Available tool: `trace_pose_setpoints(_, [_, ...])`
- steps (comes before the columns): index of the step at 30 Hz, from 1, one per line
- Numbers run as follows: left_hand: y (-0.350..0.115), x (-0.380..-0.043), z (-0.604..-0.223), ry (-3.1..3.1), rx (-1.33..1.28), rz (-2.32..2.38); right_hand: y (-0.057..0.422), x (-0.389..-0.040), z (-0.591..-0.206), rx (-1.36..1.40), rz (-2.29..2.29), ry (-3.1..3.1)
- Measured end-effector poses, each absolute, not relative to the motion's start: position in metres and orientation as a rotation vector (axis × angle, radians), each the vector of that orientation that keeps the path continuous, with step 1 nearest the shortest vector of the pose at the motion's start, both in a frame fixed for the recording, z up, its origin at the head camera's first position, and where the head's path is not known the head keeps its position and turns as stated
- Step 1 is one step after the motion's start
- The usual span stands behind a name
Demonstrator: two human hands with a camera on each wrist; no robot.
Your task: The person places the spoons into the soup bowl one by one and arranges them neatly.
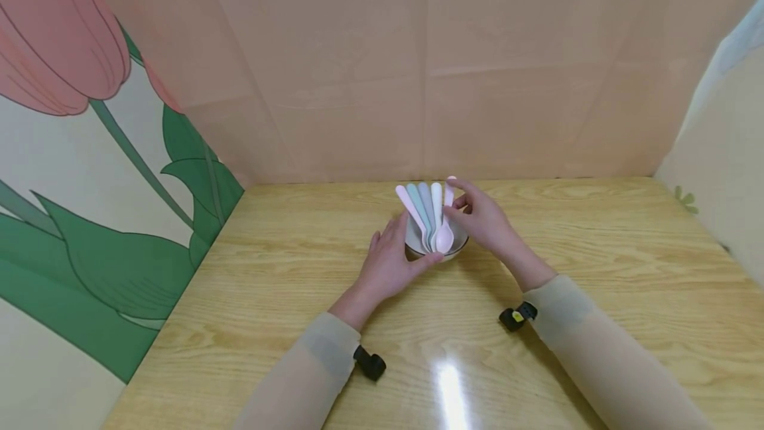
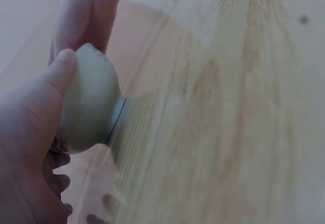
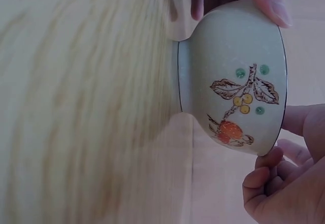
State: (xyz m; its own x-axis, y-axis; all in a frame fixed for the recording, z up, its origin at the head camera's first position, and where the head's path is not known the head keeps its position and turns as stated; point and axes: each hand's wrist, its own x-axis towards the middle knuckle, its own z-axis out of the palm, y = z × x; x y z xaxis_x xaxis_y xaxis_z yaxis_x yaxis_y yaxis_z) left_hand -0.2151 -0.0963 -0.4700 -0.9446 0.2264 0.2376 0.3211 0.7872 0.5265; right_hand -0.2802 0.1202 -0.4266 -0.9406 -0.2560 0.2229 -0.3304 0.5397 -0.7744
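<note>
A white bowl with a dark rim point(image 1: 459, 243) stands on the table. Several plastic spoons lean in it, with a pink one point(image 1: 412, 206), a green one point(image 1: 416, 199), a grey-lilac one point(image 1: 426, 196) and a white one point(image 1: 437, 199) fanned side by side. My left hand point(image 1: 390, 263) holds the bowl from the left, its thumb against the near side. At the bowl's right edge, my right hand point(image 1: 482, 219) pinches the handle of a pale pink spoon point(image 1: 444, 239). In the right wrist view, fruit and leaves decorate the bowl point(image 3: 233, 82); the spoons are hidden there.
The wooden table point(image 1: 286, 244) extends on all sides of the bowl. A pinkish sheet point(image 1: 334, 85) hangs behind it, and a wall with tulip pictures point(image 1: 143, 217) borders the left side. Black wrist cameras point(image 1: 371, 365) sit at both cuffs.
</note>
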Motion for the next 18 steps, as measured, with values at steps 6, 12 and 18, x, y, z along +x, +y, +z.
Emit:
trace_pose_setpoints(6, [-0.0959, -0.2157, -0.4701, -2.817, -0.437, -0.869, 0.1189, -0.2793, -0.4267, 0.536, 1.260, -2.702])
trace_pose_setpoints(12, [-0.0961, -0.2164, -0.4704, -2.824, -0.431, -0.879, 0.1177, -0.2801, -0.4270, 0.549, 1.212, -2.721])
trace_pose_setpoints(18, [-0.0967, -0.2164, -0.4713, -2.823, -0.433, -0.876, 0.1191, -0.2820, -0.4286, 0.580, 1.183, -2.712])
